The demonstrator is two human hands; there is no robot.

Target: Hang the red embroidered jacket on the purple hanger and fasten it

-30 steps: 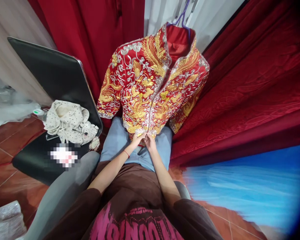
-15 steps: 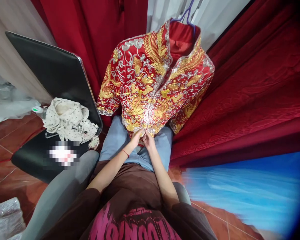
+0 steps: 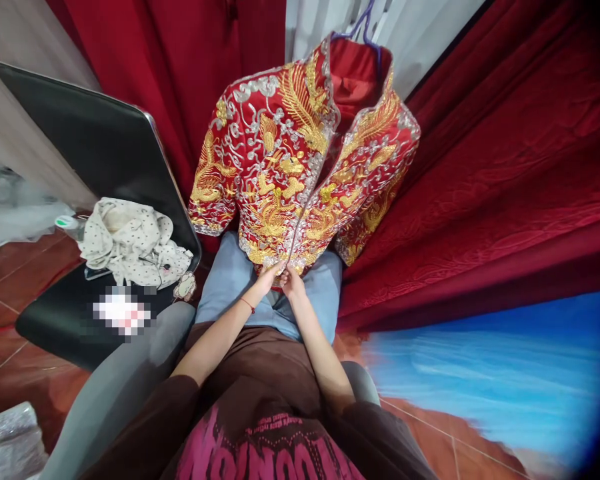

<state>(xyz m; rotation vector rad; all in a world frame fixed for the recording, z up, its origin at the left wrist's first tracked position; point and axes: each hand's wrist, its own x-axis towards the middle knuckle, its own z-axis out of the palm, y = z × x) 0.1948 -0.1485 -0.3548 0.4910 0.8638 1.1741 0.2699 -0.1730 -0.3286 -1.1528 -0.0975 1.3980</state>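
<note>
Left hand [image 3: 267,277] and right hand [image 3: 293,283] pinch the hem of the embroidered jacket [image 3: 300,167], hanging collar-up before red curtains [image 3: 480,167].

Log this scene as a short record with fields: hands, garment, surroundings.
left hand: pinches the bottom hem of the embroidered jacket at the front opening; red string on the wrist
right hand: grips the hem beside the left
jacket: red with gold and silver embroidery, hung on a purple hanger
behind: red curtain
left side: black chair with a spotted cloth bag on the seat
floor: reddish tiles
</note>
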